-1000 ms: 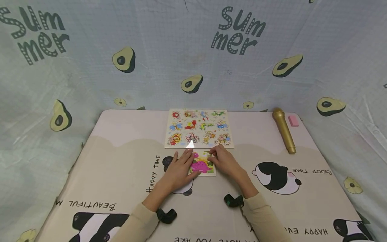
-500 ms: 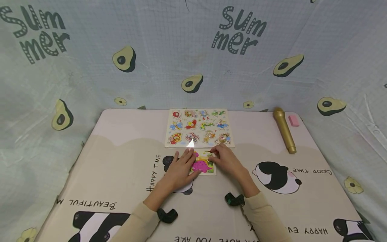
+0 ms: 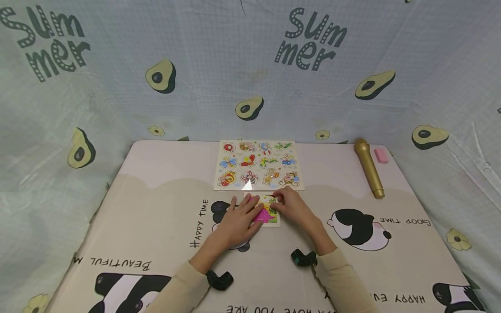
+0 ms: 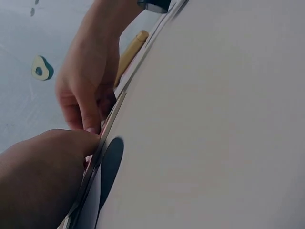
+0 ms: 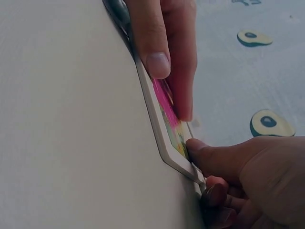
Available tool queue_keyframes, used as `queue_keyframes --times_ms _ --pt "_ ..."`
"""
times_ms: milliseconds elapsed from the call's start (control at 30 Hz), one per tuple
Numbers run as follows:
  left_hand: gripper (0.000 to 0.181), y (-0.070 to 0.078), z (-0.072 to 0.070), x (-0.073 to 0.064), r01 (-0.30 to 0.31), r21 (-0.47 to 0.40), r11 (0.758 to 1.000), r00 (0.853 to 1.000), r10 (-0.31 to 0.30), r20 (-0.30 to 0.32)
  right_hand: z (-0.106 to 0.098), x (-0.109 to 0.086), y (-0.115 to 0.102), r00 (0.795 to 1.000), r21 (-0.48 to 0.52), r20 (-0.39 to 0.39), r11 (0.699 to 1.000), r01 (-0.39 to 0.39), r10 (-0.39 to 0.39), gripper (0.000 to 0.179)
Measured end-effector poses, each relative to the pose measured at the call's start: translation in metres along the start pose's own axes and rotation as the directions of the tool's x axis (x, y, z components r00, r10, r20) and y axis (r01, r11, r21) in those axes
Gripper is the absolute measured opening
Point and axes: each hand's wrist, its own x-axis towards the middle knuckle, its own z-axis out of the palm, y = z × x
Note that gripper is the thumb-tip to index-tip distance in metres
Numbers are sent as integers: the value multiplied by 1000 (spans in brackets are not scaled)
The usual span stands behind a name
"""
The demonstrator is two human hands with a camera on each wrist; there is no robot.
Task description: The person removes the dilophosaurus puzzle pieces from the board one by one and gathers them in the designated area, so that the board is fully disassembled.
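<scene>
A small dinosaur puzzle (image 3: 266, 215) with a white border lies on the table in the head view. My left hand (image 3: 238, 221) rests on its left part, fingers spread, covering much of the pink dinosaur. At the puzzle's far right corner, my right hand (image 3: 294, 209) pinches with thumb and index finger; a small dark strip shows beside the fingertips. From the right wrist, the right thumb (image 5: 214, 155) presses the picture face near the right edge, with other fingers curled outside the frame. Left fingertips touch the picture there. I cannot tell whether the pinch holds one loose piece.
A larger puzzle board (image 3: 258, 168) with insect pictures lies just beyond the dinosaur puzzle. A gold microphone (image 3: 369, 169) and a pink block (image 3: 381, 155) lie at the back right. Dark camera mounts (image 3: 304, 258) sit by both wrists. A printed curtain (image 3: 195, 108) stands behind the table.
My left hand has slid slightly right across the dinosaur puzzle, covering the dinosaur's head and more of its body. My right hand stays at the corner almost unmoved.
</scene>
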Motion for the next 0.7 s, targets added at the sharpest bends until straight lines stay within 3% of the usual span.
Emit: queue_keyframes --times_ms 700 --pt "55 5 3 2 -2 64 998 1000 0 26 4 0 0 999 30 3 999 -32 32 30"
